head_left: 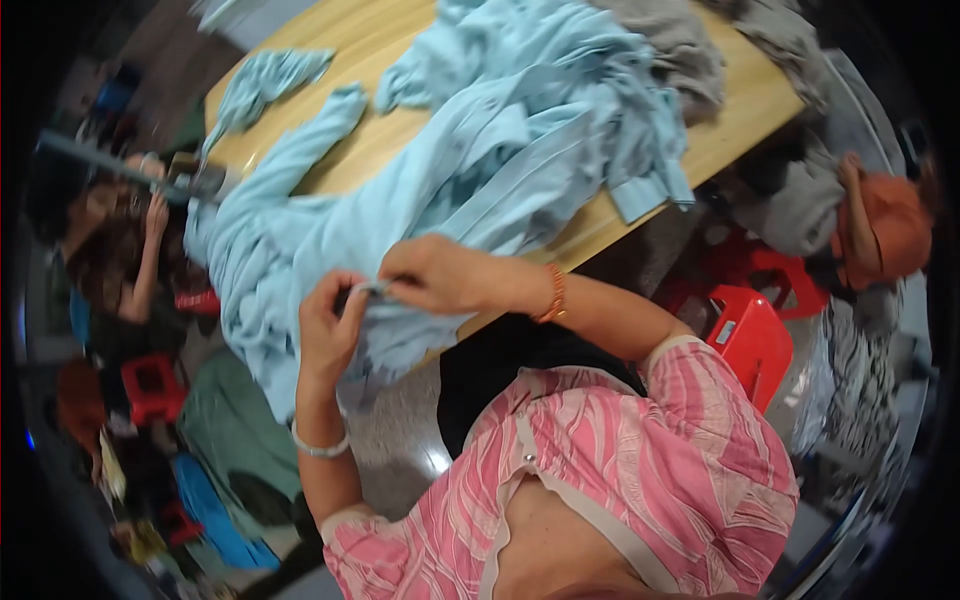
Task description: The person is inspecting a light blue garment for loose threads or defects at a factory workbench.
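Light-blue garment (pixel 420 180) lies across the table (pixel 750 100) and over its edge, beyond and beneath your fingers. Your left hand (pixel 328 325) and right hand (pixel 440 275) pinch what looks like a small bit of it. Work seems unfinished: one spot is in hand; the rest, past your fingertips, lies rumpled.

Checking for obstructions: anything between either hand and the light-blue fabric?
Nothing visible: the left hand and right hand meet, apparently pinching a small bit of the light-blue fabric directly.
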A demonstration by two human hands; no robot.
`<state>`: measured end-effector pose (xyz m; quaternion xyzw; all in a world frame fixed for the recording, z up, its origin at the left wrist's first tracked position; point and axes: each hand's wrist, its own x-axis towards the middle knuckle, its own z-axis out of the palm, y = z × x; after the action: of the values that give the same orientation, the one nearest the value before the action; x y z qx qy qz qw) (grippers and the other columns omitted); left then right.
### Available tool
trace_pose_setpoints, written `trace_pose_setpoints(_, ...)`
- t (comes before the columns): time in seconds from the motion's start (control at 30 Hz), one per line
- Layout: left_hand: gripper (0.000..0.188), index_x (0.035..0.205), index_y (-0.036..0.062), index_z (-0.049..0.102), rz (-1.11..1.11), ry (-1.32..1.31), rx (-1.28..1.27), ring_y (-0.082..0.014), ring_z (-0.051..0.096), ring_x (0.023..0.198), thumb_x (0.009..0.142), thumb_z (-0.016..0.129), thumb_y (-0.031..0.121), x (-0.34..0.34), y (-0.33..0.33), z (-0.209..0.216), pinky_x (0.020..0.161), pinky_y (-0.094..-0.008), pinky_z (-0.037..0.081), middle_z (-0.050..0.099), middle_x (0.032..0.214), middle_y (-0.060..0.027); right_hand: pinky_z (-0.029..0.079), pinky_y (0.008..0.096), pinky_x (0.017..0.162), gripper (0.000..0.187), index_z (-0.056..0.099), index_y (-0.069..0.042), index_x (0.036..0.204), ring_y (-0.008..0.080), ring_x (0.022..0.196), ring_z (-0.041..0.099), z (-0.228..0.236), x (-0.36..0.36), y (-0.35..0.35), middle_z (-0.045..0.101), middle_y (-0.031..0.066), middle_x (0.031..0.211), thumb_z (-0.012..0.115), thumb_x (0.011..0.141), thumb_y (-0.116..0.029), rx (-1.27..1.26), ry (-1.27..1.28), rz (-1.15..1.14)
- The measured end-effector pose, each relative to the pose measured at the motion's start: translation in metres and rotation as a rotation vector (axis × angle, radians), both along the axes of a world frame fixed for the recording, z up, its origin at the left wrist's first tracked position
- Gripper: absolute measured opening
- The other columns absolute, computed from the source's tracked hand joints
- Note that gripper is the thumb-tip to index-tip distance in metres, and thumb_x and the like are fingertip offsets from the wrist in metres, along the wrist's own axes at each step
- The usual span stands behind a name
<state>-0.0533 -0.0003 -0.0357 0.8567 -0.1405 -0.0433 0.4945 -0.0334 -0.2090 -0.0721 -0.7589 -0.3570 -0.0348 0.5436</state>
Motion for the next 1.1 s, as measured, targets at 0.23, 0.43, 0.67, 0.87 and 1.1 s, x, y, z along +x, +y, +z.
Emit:
trace_pose_setpoints(0.23, 0.012, 0.092, 0.0006, 0.058, 0.177, -0.139, 0.119, -0.0163, 0.056, 0.078, 0.081, 0.057, -0.002, -0.007, -0.009, 0.021, 0.07, -0.0245, 0.043, 0.06, 0.086, -0.0065, 0.047, 0.0355, 0.061, 0.015, 0.064, 0.0, 0.089, 0.0299, 0.07, 0.062, 0.021, 0.003, -0.035, 0.063, 0.0155, 0.079, 0.065, 0.079, -0.011, -0.206, 0.039, -0.054)
trace_pose_setpoints(0.43, 0.032, 0.102, 0.0041, 0.06, -0.124, -0.446, 0.288, -0.0274, 0.056, 0.095, 0.072, 0.069, 0.001, -0.013, -0.053, 0.028, 0.085, -0.0329, 0.04, 0.06, 0.101, -0.0094, 0.046, 0.0286, 0.054, 0.013, 0.065, 0.002, 0.089, 0.0158, 0.058, 0.06, 0.029, 0.005, -0.036, 0.063, 0.0123, 0.069, 0.065, 0.081, -0.008, -0.123, 0.134, -0.028)
trace_pose_setpoints(0.67, 0.016, 0.082, -0.0012, 0.062, -0.052, 0.015, 0.194, -0.0219, 0.055, 0.064, 0.072, 0.071, 0.008, 0.014, -0.043, 0.016, 0.058, -0.0322, 0.042, 0.059, 0.074, -0.0109, 0.046, 0.0225, 0.052, 0.024, 0.065, 0.003, 0.085, 0.0063, 0.057, 0.056, 0.036, 0.017, -0.037, 0.06, 0.0024, 0.063, 0.058, 0.09, -0.019, 0.0, 0.711, 0.057)
trace_pose_setpoints(0.87, 0.02, 0.083, -0.0014, 0.061, -0.061, -0.048, 0.197, -0.0242, 0.055, 0.064, 0.073, 0.071, 0.014, 0.019, -0.03, 0.001, 0.059, -0.0335, 0.043, 0.058, 0.075, -0.0139, 0.046, 0.0259, 0.053, 0.024, 0.066, 0.001, 0.084, 0.0096, 0.057, 0.056, 0.015, 0.02, -0.03, 0.061, 0.0068, 0.064, 0.065, 0.086, -0.023, 0.035, 0.499, 0.08)
trace_pose_setpoints(1.1, 0.01, 0.08, -0.0008, 0.063, -0.119, -0.353, 0.339, -0.0134, 0.052, 0.062, 0.074, 0.066, 0.007, 0.019, -0.044, 0.009, 0.057, -0.0292, 0.042, 0.056, 0.066, -0.0072, 0.046, 0.0368, 0.059, 0.013, 0.059, -0.001, 0.077, 0.0319, 0.067, 0.058, 0.01, 0.014, -0.024, 0.058, 0.0142, 0.073, 0.067, 0.075, -0.011, 0.134, 0.031, 0.002)
